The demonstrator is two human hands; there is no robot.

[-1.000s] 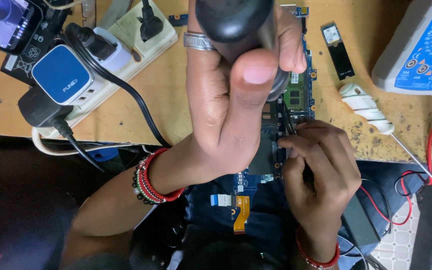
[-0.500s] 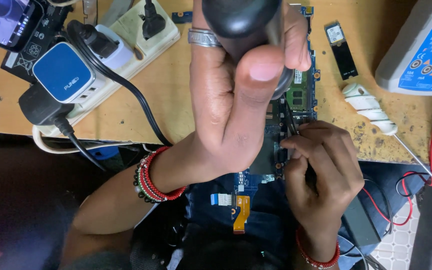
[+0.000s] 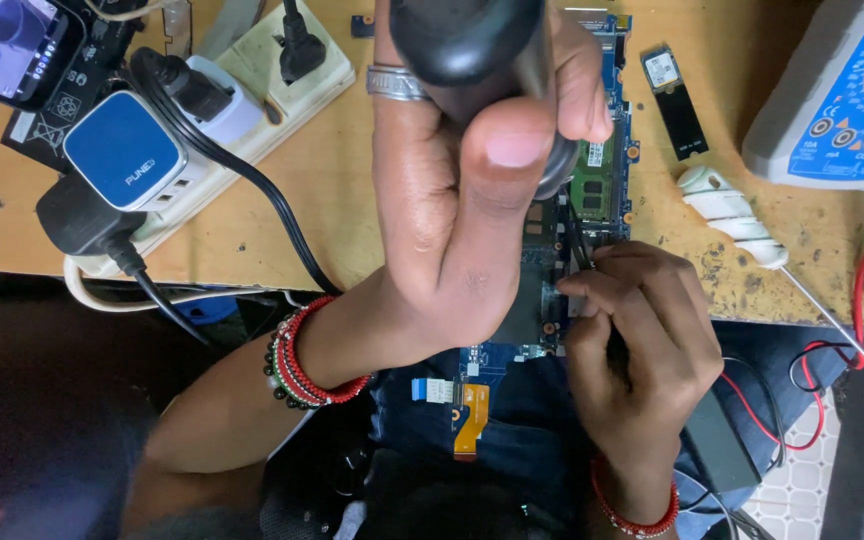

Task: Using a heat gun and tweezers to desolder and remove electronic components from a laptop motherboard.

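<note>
Your left hand [image 3: 462, 190] is closed around a thick black tool handle [image 3: 457, 40], held upright close under the camera, thumb pressed along its front and a silver ring on one finger. It hides much of the blue circuit board [image 3: 607, 170] beneath it. That board lies half on the wooden worktop [image 3: 342, 180] and half over its near edge, above your lap, with an orange ribbon cable [image 3: 470, 418] hanging from its lower end.

Your right hand [image 3: 637, 330] is pinched shut on a thin black probe [image 3: 580, 245] whose tip touches the board just below the green memory stick [image 3: 595, 175].

To the right of the board lie a small black card [image 3: 677, 105], a screwdriver with a white handle [image 3: 732, 215] and a blue meter [image 3: 842, 90] with red and black leads. On the left sits a white power strip [image 3: 272, 90] with a blue-faced charger [image 3: 124, 150] and black plugs in it, and a phone [image 3: 7, 45] in the far corner. Red bead bracelets circle both wrists.
</note>
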